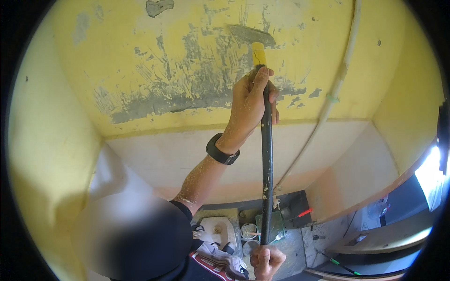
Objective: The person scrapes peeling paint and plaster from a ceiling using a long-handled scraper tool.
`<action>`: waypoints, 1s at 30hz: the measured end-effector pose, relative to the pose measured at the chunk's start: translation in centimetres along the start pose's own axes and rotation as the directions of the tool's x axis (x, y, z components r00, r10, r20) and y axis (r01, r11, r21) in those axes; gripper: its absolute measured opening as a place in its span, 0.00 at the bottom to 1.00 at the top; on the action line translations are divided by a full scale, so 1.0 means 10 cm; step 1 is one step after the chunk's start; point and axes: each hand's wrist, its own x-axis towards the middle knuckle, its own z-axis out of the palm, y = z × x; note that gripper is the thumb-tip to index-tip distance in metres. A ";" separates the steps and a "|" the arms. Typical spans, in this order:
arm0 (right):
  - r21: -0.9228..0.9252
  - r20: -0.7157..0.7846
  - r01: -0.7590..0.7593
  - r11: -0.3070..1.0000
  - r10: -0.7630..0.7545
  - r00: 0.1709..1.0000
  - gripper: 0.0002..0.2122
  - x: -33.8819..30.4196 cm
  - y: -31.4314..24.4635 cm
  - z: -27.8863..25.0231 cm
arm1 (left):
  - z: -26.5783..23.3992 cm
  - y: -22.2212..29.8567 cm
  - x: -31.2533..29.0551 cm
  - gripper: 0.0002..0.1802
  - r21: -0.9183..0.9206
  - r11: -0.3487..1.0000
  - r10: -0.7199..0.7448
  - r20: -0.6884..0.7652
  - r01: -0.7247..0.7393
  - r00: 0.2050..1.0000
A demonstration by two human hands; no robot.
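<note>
A long-handled scraper [266, 164] stretches from low in front of me up to the yellow wall [318, 51]. Its broad grey blade [253, 35] appears to be against the wall, above a yellow collar. My left hand [251, 97], with a black watch on the wrist, is wrapped round the black shaft just below that collar, thumb pointing up along it. Lower down, my right hand [267, 261] is closed round the shaft's bottom end. Around the blade the yellow paint is scratched off in patches, baring grey underneath. Pale flakes cling to my left forearm and the shaft.
A pale pipe [338, 84] runs down the wall on the right. Below are a white squat toilet [217, 231], a bucket [249, 231] and a red-handled tool [304, 212]. A blurred dark round shape [140, 234] covers the lower left.
</note>
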 end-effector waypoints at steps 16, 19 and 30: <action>-0.047 0.115 0.135 0.990 -0.129 0.985 0.22 0.31 0.08 0.01 | 0.08 0.21 0.21 0.22 0.022 0.994 0.108 -0.022 -0.108 0.994; -0.040 0.106 0.127 0.991 -0.122 0.987 0.22 0.29 0.00 0.05 | 0.07 0.29 0.25 0.22 0.001 0.996 0.090 -0.023 -0.090 0.996; -0.093 0.081 0.163 0.982 -0.156 0.984 0.27 0.36 0.05 0.16 | 0.04 0.31 0.33 0.21 -0.025 0.992 0.122 0.006 -0.122 0.992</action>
